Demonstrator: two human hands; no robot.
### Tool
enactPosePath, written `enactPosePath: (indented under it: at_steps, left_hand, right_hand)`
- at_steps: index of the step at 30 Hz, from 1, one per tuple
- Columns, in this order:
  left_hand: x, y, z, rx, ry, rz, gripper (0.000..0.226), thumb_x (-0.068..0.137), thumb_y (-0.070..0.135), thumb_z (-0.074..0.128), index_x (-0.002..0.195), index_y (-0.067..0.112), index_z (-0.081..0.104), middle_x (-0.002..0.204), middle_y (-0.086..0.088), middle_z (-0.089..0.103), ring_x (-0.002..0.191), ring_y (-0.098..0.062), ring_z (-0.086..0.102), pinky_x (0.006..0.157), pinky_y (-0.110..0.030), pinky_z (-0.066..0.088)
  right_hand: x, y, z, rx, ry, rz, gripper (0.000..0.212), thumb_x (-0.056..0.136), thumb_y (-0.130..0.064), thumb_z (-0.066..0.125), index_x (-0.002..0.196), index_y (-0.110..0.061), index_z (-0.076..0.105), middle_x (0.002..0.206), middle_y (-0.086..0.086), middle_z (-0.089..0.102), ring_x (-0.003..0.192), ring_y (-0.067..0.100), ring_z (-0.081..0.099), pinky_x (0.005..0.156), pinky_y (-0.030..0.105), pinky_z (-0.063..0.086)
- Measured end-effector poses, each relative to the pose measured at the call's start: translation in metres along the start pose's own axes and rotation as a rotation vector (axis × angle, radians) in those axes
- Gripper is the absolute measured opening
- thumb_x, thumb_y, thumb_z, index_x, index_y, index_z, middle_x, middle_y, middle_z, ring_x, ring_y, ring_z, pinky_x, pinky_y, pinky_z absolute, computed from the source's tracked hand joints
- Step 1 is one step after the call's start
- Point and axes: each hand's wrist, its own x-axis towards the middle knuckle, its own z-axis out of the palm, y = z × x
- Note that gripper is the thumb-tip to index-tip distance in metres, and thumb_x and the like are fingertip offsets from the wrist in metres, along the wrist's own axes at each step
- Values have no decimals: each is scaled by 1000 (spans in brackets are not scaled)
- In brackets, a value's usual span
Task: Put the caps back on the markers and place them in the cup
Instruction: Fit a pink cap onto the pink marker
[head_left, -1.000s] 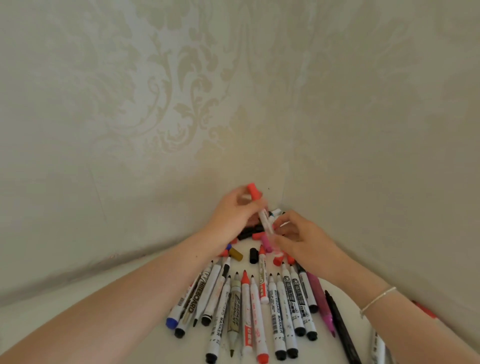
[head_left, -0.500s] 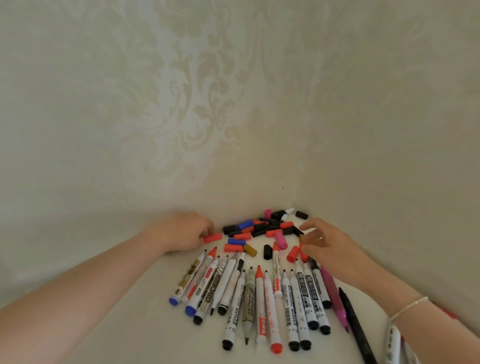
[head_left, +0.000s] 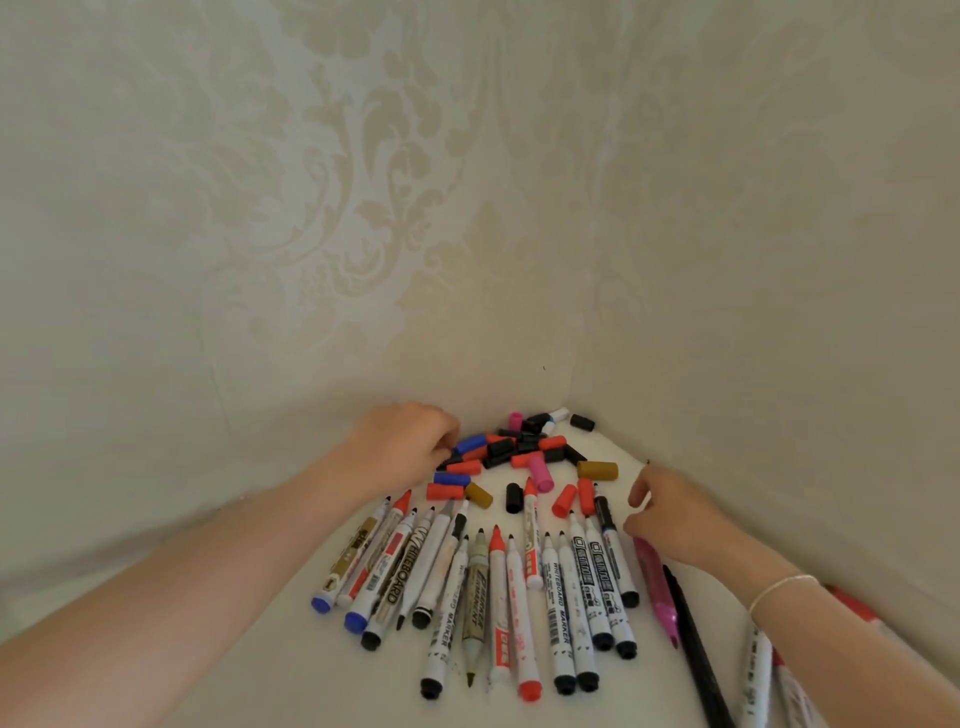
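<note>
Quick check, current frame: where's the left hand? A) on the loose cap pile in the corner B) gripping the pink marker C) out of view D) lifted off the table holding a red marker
A: the left hand sits at the left edge of the cap pile in the corner, fingers curled down among the caps.

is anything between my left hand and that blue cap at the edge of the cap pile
Nothing visible is in the way. The left hand is already at the near-left edge of the cap pile, its fingertips right beside the blue cap. Whether they touch it cannot be told; the fingers hide the contact.
</note>
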Motion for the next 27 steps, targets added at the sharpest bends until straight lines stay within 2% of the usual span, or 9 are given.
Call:
enactPosePath:
  at_steps: [4,7,11,13,15,18,21,24,27]
  left_hand:
    - [11,23,0,-141,-64,-4,19,94,26,56,110,22,64,109,3,65,96,-16,61,82,-32,52]
    - [17,38,7,-247,-102,0,23,94,28,57,115,23,65,112,2,66,98,-16,62,86,-35,52]
    - [29,60,22,-419,-141,16,34,99,23,46,132,26,55,107,3,61,77,-8,56,70,-26,47]
    - [37,70,29,-442,-176,16,43,101,19,37,142,32,44,120,-5,57,90,-15,57,78,-30,48]
    - [44,75,33,-405,-215,-2,45,102,18,33,144,31,41,130,-9,54,107,-24,57,90,-36,47]
    - [52,77,42,-421,-260,-61,37,101,31,41,135,26,53,130,-4,59,114,-23,57,97,-41,45]
    - [55,81,49,-432,-235,-129,31,95,41,52,121,25,61,117,1,65,108,-20,58,96,-43,45]
    - [53,86,53,-432,-109,-171,17,93,36,56,102,22,59,103,1,65,97,-20,60,87,-40,46]
    - [53,86,53,-720,54,-246,10,92,27,60,93,20,53,82,2,65,77,-15,61,74,-33,51]
  right_hand:
    - [1,-1,2,-113,1,23,20,86,-12,58,100,-11,44,89,1,49,74,12,47,47,17,28]
    - [1,-2,4,-140,13,24,20,87,-9,56,102,-10,43,79,-3,46,64,6,43,43,16,26]
    - [3,-9,1,147,161,-5,23,82,-7,65,93,-9,45,76,2,52,58,10,44,46,22,30]
    - [3,-16,-4,321,228,-15,27,78,-9,72,89,-9,48,77,3,55,58,10,45,47,23,32]
    - [1,-22,-9,458,257,-31,36,71,-12,81,85,-10,48,77,3,57,61,11,47,50,25,34]
    - [0,-30,-12,571,301,-68,37,69,-6,81,82,-12,46,79,3,62,66,14,54,55,25,39]
    - [-1,-38,-12,653,370,-124,36,70,-4,79,79,-14,45,82,5,66,72,16,60,63,26,46]
    - [-3,-45,-11,701,415,-182,36,70,-3,79,80,-13,46,84,8,69,75,17,64,74,31,52]
    - [-6,-50,-13,703,428,-246,36,72,-3,78,82,-13,46,82,5,68,74,14,65,74,31,56]
